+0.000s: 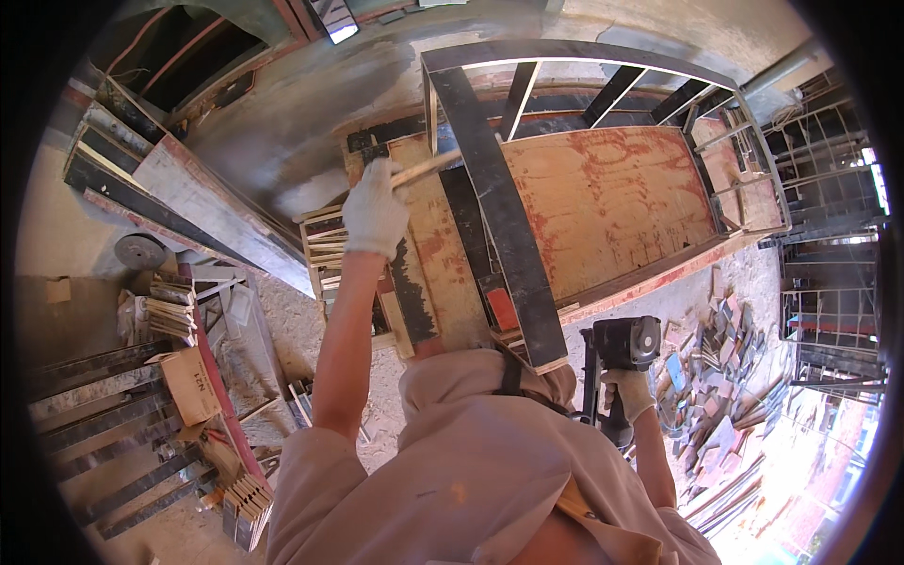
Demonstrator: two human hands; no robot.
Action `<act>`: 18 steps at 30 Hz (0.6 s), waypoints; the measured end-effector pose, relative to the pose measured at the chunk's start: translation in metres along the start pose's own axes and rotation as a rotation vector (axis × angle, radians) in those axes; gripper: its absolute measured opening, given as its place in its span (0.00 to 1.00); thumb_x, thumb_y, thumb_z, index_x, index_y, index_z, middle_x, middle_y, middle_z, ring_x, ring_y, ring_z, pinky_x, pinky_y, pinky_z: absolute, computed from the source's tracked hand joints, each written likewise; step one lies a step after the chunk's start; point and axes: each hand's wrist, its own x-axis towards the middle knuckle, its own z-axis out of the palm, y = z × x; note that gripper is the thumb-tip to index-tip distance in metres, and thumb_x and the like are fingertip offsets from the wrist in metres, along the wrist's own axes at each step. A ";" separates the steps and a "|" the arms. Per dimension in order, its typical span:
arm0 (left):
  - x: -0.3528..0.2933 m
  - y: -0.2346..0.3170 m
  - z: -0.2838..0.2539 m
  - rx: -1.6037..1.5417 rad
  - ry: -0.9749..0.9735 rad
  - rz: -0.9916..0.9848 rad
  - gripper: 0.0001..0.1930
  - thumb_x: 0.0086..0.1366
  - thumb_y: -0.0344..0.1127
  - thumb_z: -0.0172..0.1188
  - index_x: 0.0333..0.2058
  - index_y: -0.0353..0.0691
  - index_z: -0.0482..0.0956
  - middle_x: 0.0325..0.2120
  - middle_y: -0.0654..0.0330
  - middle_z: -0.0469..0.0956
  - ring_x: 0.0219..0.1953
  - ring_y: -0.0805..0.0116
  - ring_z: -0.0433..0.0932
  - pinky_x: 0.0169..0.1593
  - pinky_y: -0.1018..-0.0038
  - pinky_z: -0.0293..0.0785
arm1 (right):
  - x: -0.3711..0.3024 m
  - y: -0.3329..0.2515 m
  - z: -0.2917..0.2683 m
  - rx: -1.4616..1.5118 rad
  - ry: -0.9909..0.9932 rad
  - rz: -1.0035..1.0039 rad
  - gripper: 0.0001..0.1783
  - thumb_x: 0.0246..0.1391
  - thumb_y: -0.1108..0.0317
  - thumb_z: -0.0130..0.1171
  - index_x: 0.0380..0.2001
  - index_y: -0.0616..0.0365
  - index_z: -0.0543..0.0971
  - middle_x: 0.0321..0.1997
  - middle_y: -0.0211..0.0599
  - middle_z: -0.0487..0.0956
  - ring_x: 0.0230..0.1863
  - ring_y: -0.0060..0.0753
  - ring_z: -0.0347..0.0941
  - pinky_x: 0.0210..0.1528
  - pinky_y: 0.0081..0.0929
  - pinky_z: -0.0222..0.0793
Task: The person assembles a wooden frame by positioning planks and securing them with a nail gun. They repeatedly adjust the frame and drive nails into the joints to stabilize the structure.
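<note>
A: Setup, biggest item first?

B: An open frame point(584, 49) of black-faced boards, standing over a stained plywood panel point(612, 193). One wide black board point(504, 212) runs from the frame's far corner toward the person's body.

A: Tool?

B: Black nailer point(621, 344), by its shape, right of the wide board's near end and apart from it. The right hand point(631, 391), gloved, is wrapped round its handle. Trigger finger: cannot tell.

A: Other hand?

B: Left hand point(375, 212), gloved, reaches out left of the wide board, fingers curled closed on one end of a pale wooden strip point(428, 171). Some fingers are hidden by the glove's back.

A: And the strip, exactly?

B: Smallest item on the list. It slants from the glove up to the wide board, above the panel. Contact at its far end: cannot tell.

A: Handling notes?

B: My judgement: seat the strip flat and check its alignment before the nailer comes near. Grip it well away from any firing point, since thin stock can split or let a nail stray. Nose square to the wood, finger off the trigger until then.
</note>
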 end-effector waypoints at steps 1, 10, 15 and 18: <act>0.015 0.004 0.004 0.023 -0.008 -0.003 0.12 0.59 0.35 0.67 0.40 0.45 0.76 0.36 0.55 0.82 0.42 0.50 0.82 0.46 0.57 0.77 | -0.001 -0.006 0.003 0.006 0.001 -0.022 0.07 0.46 0.70 0.64 0.21 0.53 0.75 0.15 0.28 0.67 0.13 0.30 0.67 0.16 0.33 0.68; 0.068 -0.003 0.028 0.003 -0.181 0.067 0.13 0.60 0.37 0.66 0.42 0.47 0.75 0.38 0.54 0.83 0.43 0.48 0.82 0.46 0.56 0.77 | -0.014 -0.053 0.025 0.063 0.063 0.005 0.11 0.46 0.70 0.63 0.17 0.52 0.72 0.15 0.29 0.68 0.13 0.30 0.67 0.17 0.32 0.68; 0.081 -0.004 0.041 -0.022 -0.245 0.120 0.16 0.58 0.40 0.69 0.43 0.44 0.78 0.41 0.54 0.84 0.44 0.50 0.83 0.47 0.56 0.77 | -0.022 -0.071 0.035 -0.016 0.095 0.010 0.13 0.48 0.68 0.63 0.15 0.50 0.70 0.15 0.30 0.67 0.14 0.32 0.65 0.19 0.33 0.66; 0.086 -0.008 0.046 -0.111 -0.193 0.120 0.17 0.56 0.40 0.70 0.43 0.42 0.79 0.41 0.54 0.84 0.45 0.49 0.83 0.48 0.57 0.77 | -0.019 -0.075 0.035 -0.037 0.066 -0.009 0.14 0.49 0.68 0.63 0.15 0.51 0.70 0.15 0.31 0.67 0.14 0.32 0.66 0.19 0.32 0.66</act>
